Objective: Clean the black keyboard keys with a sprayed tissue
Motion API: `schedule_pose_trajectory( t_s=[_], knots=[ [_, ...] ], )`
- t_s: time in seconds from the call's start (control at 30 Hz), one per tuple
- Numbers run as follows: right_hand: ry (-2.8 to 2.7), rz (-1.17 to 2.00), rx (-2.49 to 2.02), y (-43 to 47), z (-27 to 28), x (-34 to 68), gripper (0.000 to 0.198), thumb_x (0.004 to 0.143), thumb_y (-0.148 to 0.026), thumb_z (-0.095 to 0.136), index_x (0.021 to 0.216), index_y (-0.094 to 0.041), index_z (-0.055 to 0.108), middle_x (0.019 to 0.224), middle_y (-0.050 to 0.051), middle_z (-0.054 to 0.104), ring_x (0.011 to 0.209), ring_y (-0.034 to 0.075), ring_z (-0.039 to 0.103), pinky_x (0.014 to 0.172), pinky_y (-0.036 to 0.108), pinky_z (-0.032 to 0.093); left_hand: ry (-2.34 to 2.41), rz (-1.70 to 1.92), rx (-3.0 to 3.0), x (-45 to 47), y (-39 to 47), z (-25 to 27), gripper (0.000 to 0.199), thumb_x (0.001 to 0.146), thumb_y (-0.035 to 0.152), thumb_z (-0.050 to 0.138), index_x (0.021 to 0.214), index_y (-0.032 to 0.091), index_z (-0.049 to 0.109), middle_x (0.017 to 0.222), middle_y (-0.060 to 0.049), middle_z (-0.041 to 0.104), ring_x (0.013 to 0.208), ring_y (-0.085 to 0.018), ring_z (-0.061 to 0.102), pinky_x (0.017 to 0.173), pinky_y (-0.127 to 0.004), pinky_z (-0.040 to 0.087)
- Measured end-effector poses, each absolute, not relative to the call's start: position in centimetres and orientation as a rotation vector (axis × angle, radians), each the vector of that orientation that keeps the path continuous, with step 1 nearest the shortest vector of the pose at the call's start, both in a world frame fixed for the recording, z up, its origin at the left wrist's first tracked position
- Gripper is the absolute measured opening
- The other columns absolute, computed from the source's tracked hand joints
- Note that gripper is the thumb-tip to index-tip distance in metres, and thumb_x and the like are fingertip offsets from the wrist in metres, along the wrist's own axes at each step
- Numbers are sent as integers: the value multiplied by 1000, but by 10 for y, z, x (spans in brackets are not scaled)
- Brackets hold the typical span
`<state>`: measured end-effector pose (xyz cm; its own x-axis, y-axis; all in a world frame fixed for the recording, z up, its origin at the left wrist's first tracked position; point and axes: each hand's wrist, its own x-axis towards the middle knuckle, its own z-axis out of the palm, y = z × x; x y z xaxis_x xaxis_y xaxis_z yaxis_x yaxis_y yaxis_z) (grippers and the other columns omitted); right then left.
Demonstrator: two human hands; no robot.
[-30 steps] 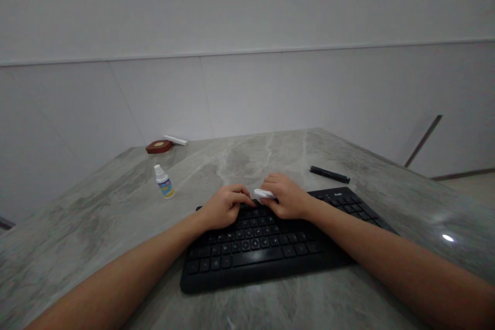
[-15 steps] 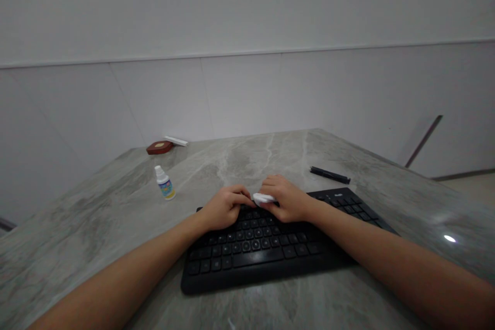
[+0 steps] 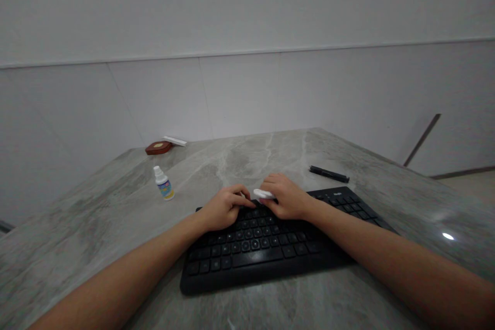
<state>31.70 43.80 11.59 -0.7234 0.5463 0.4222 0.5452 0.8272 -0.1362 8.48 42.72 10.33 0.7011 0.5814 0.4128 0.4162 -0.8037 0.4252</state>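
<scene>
A black keyboard (image 3: 255, 258) lies on the marbled tabletop, slightly angled, partly covered by my hands and forearms. My left hand (image 3: 224, 208) rests over its upper left keys, the fingers bent loosely and apart, with a fingertip reaching onto the top rows. No object shows in that hand. Just to the right, my right hand (image 3: 284, 197) is closed around a white folded cloth (image 3: 263, 194), whose flat end sticks out to the left, above the top keys. How far the cloth runs inside the fingers is hidden.
On the left stands a small white spray bottle (image 3: 165, 185) with a coloured label. Behind it lie a brown case (image 3: 158, 148) and a white flat strip (image 3: 175, 141), near the wall. A black pen-like object (image 3: 328, 174) lies beyond the keyboard's right end.
My right hand has risen very slightly, and the cloth in it shows flatter. My left hand and the keyboard stay nearly where they were.
</scene>
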Motion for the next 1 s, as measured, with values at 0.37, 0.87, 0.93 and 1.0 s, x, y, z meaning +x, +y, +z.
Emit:
schedule_pose_trajectory(
  t_s=[0.37,0.87,0.93,1.0],
  knots=[
    [-2578,82,-719,436,117,318,10,86,-20,58,77,-17,60,79,5,60,78,19,52,74,33,39,767,776,2628,85,426,105,51,69,-7,40,97,20,73,101,-4,64,96,-17,62,90,-34,52],
    [-2553,43,-760,441,124,346,12,86,-23,58,76,-17,59,78,5,61,79,19,53,75,33,36,754,518,2751,84,417,113,33,101,26,42,128,26,61,134,-9,48,112,-23,56,102,-44,47],
    [-2604,50,-745,439,123,342,10,85,-21,59,76,-17,60,79,5,61,79,19,53,76,33,35,736,515,2747,84,418,113,34,101,26,41,129,25,60,130,-9,52,116,-23,55,104,-43,46],
    [-2618,29,-793,439,122,340,10,85,-21,59,76,-16,61,79,6,61,79,20,53,75,34,35,720,512,2742,85,418,113,34,102,26,40,129,24,60,127,-8,54,116,-22,55,104,-40,45]
  ],
)
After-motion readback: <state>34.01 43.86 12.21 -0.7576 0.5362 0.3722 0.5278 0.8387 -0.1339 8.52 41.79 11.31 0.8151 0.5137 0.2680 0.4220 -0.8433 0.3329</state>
